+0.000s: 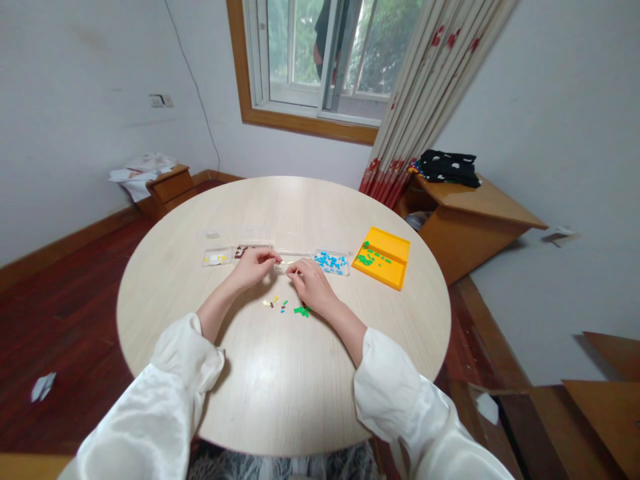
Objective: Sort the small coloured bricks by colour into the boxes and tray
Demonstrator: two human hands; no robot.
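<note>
Over a clear box (295,255) with pale pieces in it, my left hand (254,267) and my right hand (313,285) come close together. The left fingertips are pinched at the box's left side; anything between them is too small to make out. My right hand has its thumb and fingers drawn together near the box's front edge, and its hold is equally unclear. On the table below lie loose small building bricks: green pieces (303,311), a yellow piece (276,299), and several cream, brown and blue ones.
Clear boxes hold yellow and white pieces (217,257), brown pieces (241,251) and blue bricks (331,261). An open orange case (395,268) with green bricks lies at the right. All stand on a round pale table (270,387). A wooden cabinet (480,213) stands beyond its right edge.
</note>
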